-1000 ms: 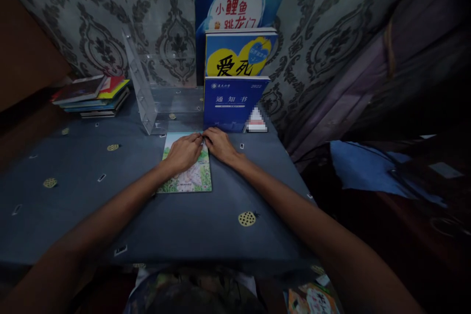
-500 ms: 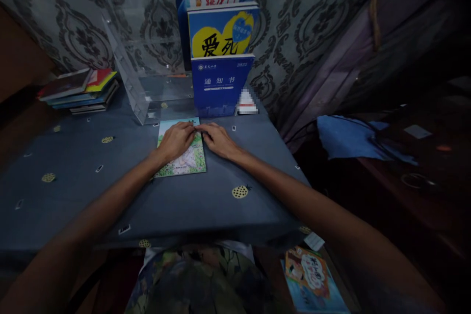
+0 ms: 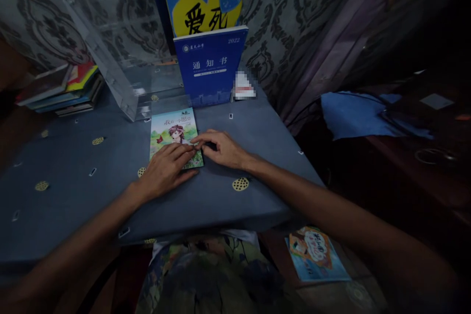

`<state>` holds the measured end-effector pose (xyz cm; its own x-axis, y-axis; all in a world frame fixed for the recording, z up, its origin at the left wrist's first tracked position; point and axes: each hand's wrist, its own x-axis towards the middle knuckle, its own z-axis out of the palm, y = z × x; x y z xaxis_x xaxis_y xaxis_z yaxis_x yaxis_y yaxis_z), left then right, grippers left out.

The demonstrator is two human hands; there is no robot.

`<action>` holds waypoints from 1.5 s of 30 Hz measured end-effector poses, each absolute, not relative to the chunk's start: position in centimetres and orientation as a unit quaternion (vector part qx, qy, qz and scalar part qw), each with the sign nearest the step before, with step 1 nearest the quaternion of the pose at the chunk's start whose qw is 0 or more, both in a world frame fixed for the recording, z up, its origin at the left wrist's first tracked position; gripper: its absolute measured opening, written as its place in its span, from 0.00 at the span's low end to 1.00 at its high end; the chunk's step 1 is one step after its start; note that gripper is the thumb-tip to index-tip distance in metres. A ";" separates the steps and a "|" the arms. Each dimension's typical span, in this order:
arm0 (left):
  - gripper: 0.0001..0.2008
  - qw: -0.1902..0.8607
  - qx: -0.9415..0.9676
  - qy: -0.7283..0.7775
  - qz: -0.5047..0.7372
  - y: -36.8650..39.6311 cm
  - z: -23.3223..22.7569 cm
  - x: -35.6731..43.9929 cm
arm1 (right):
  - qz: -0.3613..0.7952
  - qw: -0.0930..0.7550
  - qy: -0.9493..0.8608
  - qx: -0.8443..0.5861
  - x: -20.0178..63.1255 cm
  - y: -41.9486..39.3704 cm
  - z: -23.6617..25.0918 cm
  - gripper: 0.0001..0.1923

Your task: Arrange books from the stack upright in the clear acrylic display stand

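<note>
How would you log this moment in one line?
small book: flat on table | left hand: across its lower part | right hand: at its right edge | blue booklet: standing beyond

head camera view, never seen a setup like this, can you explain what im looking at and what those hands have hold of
There is no machine here: these are a person's own two bare hands, seen by one camera worn on that person's head, looking forward and down.

The left hand lies spread over the lower part of a small illustrated book, which rests on a table with a dark patterned cloth. The right hand reaches to the book's right side, its fingertips close to the left hand's; whether they pinch the edge is hard to tell. The book is not lifted.

Beyond it are a transparent stand and an upright blue book marked 2022. Off to the left is a stack of books.
</note>
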<state>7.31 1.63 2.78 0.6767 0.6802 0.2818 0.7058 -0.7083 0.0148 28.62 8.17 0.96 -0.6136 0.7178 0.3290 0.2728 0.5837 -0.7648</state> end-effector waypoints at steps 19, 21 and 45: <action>0.14 0.064 -0.921 -0.344 -0.170 2.1 3.1 7.4 | 0.385 0.313 -0.824 -0.274 29.5 8.5 1.6 0.17; 0.14 0.063 -0.922 -0.343 -0.166 2.1 3.3 7.4 | 0.391 0.316 -0.821 -0.269 29.6 8.5 1.5 0.17; 0.11 0.104 -0.925 -0.331 -0.153 2.0 3.4 7.2 | 0.330 0.224 -0.907 -0.136 30.1 8.4 1.4 0.19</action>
